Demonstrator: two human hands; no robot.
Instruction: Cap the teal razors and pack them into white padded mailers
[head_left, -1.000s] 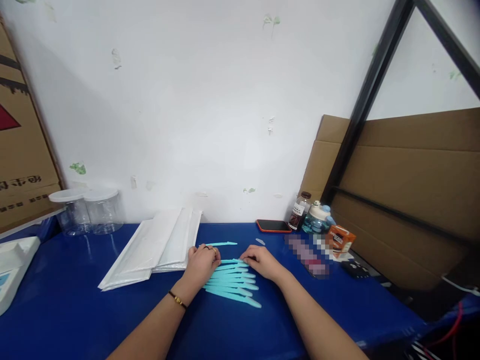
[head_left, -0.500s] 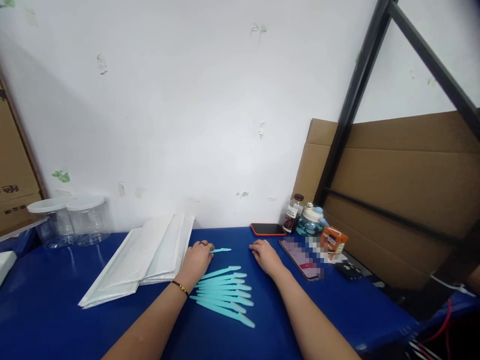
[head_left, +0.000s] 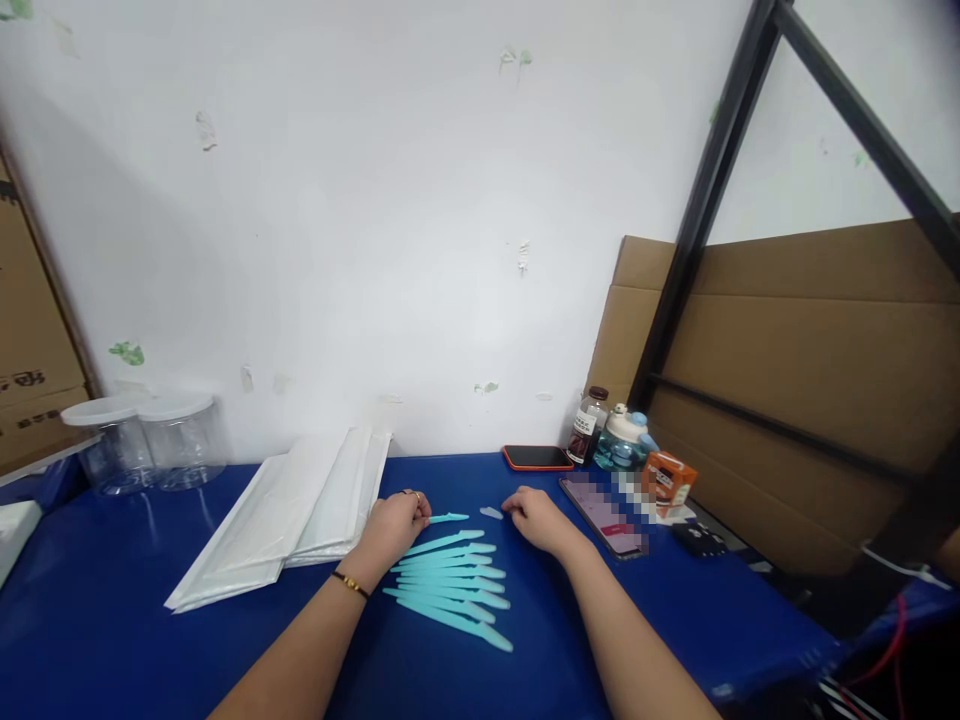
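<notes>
My left hand (head_left: 397, 530) pinches the handle end of a turquoise eyebrow razor (head_left: 450, 518), whose slim head points right. Facing it across a short gap, my right hand (head_left: 536, 518) has its fingers drawn together at the end of a small translucent cap (head_left: 491, 512). Just below and between the hands, several similar turquoise eyebrow razors (head_left: 450, 575) lie fanned out on the blue tabletop (head_left: 547, 660), their wider ends to the right. My left forearm passes close by their narrow ends.
White padded envelopes (head_left: 247, 540) are stacked left of my left hand. Two clear lidded jars (head_left: 184, 450) stand farther left. Beyond my right hand are an orange-edged phone (head_left: 537, 458), another phone (head_left: 604, 520), a brown-capped bottle (head_left: 587, 428), a drinking bottle (head_left: 622, 440) and an orange box (head_left: 667, 482).
A translucent cap now shows at my right fingertips. The razor in my left hand sits slightly lower and to the right, with more of my left fingers curled into a pinch.
</notes>
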